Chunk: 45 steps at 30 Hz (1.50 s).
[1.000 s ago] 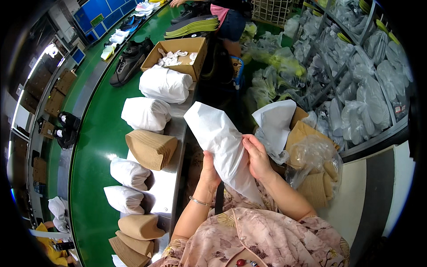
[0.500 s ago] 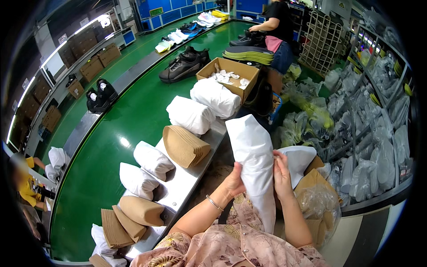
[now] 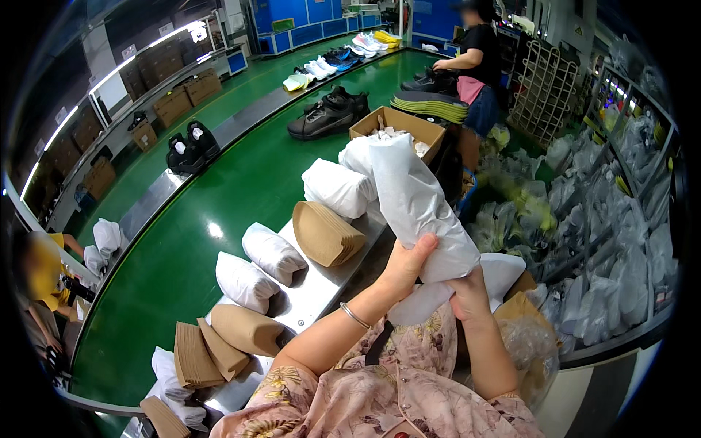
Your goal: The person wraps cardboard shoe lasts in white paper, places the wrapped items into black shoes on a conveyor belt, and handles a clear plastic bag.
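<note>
A long bundle wrapped in white tissue paper (image 3: 420, 201) is held between my two hands, tilted with its far end up and to the left. My left hand (image 3: 409, 269) is closed on its near left side, thumb lying on top. At the near end my right hand (image 3: 467, 293) grips the paper, its fingers partly hidden under the bundle. A loose tail of paper (image 3: 421, 305) hangs below, between my wrists. More white paper bundles (image 3: 338, 188) lie on the metal ledge (image 3: 310, 310) to the left, beside a stack of curved brown cardboard pieces (image 3: 325, 233).
A cardboard box (image 3: 420, 131) with white scraps stands behind the bundles. Dark shoes (image 3: 328, 113) and stacked insoles (image 3: 429, 106) rest on the green conveyor (image 3: 175, 292). A rack of plastic-wrapped items (image 3: 621, 233) is at right. One person (image 3: 478, 62) works at the far end, another (image 3: 47, 277) at far left.
The bundle has swung up and to the left, its far end now over the other bundles. My right hand has shifted from its side to its near end, folding the paper there.
</note>
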Motion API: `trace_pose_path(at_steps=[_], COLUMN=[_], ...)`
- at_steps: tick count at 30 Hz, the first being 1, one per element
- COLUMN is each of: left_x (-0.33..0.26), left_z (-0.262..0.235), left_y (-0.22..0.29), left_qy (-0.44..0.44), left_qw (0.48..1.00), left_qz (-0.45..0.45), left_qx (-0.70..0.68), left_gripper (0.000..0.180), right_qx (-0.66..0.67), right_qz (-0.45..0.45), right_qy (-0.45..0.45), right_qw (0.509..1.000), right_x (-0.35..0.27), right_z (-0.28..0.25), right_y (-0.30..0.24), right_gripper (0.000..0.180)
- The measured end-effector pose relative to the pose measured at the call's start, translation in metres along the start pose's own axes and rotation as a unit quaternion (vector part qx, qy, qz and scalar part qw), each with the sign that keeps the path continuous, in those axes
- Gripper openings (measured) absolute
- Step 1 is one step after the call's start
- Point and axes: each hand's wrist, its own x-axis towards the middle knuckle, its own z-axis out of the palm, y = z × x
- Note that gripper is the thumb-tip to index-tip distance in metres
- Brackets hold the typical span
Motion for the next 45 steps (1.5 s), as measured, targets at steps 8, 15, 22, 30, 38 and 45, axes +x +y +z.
trace_pose_path(at_steps=[8,15,22,30,38,45], left_x=[-0.017,-0.026,-0.018,0.014,0.105,0.205], left_z=[0.010,-0.009,-0.001,0.005,0.007,-0.011], left_y=[-0.003,-0.011,-0.007,-0.011,-0.014,-0.011], left_qy=[0.048,0.018,-0.036,-0.090,-0.125,-0.013], left_qw=[0.991,0.995,0.989,0.992,0.965,0.984], left_qz=[0.037,0.086,0.047,0.001,-0.023,-0.087], left_qx=[-0.120,0.056,0.139,0.088,0.231,0.152], left_gripper=[0.073,0.071,0.077,0.071,0.078,0.069], right_qx=[-0.021,-0.121,0.146,0.490,0.452,0.404], right_qz=[-0.176,-0.064,0.004,0.055,0.085,0.127], right_qy=[0.228,0.160,-0.021,-0.079,0.106,0.081], right_qw=[0.957,0.978,0.989,0.866,0.881,0.902], right_x=[-0.005,-0.012,-0.020,-0.015,0.097,0.215], right_z=[0.034,0.015,-0.008,-0.005,-0.061,-0.069], right_y=[0.029,0.023,0.013,-0.006,0.010,0.010], right_gripper=[0.034,0.027,0.055,0.061,0.039,0.040])
